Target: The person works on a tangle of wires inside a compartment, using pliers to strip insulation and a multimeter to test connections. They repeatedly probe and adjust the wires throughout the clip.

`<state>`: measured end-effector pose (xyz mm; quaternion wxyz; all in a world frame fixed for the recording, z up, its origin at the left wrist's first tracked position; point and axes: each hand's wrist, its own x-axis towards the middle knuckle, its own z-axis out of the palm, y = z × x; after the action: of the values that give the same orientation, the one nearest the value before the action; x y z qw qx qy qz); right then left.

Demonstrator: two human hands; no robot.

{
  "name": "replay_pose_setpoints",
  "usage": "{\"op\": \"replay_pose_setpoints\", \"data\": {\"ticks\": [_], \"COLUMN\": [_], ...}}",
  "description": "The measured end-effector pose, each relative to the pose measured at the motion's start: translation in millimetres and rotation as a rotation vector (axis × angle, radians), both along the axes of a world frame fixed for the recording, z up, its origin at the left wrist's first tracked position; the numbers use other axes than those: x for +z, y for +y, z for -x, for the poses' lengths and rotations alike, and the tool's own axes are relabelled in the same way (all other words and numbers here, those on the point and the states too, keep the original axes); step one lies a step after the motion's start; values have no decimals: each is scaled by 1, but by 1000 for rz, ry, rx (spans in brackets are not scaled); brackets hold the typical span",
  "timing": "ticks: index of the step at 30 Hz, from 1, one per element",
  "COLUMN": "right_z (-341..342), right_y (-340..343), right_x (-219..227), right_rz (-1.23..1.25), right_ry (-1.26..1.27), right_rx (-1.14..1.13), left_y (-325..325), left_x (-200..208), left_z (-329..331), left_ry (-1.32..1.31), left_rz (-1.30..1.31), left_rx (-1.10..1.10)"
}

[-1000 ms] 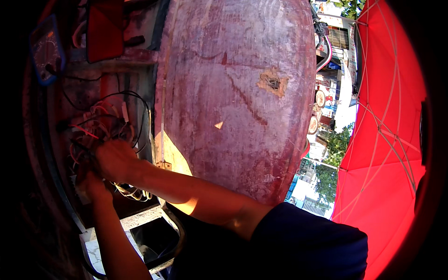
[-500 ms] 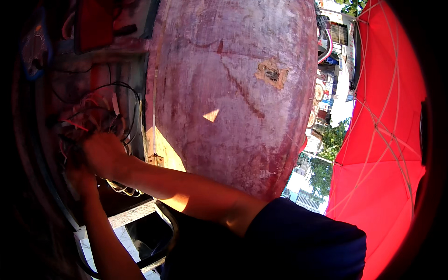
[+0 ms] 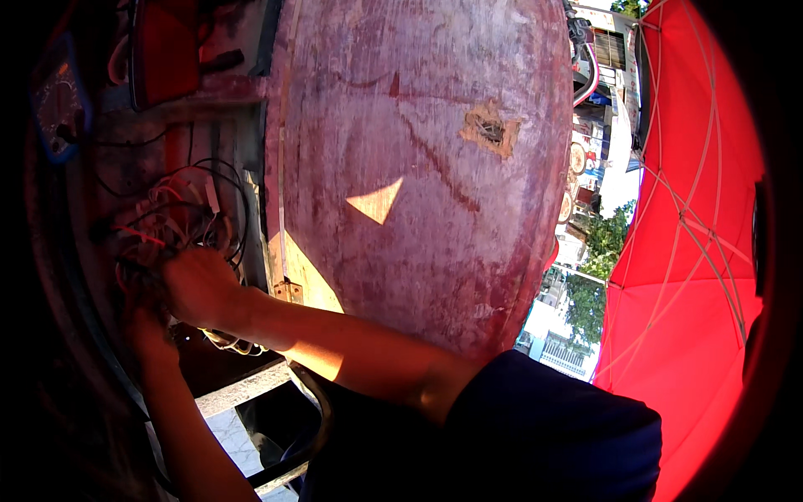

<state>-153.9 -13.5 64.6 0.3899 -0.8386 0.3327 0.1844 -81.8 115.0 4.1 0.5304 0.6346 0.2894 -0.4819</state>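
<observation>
A tangle of thin wires (image 3: 171,213), mostly black, red and pale, fills a shaded recess at the left. My right hand (image 3: 196,283) reaches into its lower side, with the fingers curled and closed. What they pinch is lost in shadow. Just below and to the left is my left hand (image 3: 150,328), close against the right one. Its fingers are too dark and covered to make out. Above the wires, near the left rim, leans a multimeter (image 3: 60,107) with a blue edge and a round dial. A black lead runs from it toward the wires.
A worn purple-grey board (image 3: 418,268) spans the middle, with a patched spot and a hinge (image 3: 288,291) at its left edge. A red pouch-like item (image 3: 166,54) with dark edging lies upper left. A pale frame bar (image 3: 242,388) crosses below the hands. A red canopy (image 3: 694,251) hangs at right.
The view has shifted slightly, so more of the multimeter shows and the sunlit triangle on the board looks larger. Both hands stay among the wires, with little visible movement.
</observation>
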Motion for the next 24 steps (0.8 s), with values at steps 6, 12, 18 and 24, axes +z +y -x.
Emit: {"op": "replay_pose_setpoints", "data": {"ticks": [6, 12, 18, 24], "right_z": [-10, -15, -21, -21], "right_y": [-2, -7, -7, -11], "right_x": [12, 18, 23, 24], "right_rz": [-1, -31, 1, -18], "right_ry": [19, 87, 73, 87], "right_rx": [-73, 52, 10, 46], "left_y": [-10, 9, 20, 12], "left_x": [9, -16, -37, -24], "left_z": [1, 5, 9, 9], "left_ry": [-27, -125, -231, -169], "left_rz": [-35, 27, -31, 15], "left_rx": [29, -61, -164, -72]}}
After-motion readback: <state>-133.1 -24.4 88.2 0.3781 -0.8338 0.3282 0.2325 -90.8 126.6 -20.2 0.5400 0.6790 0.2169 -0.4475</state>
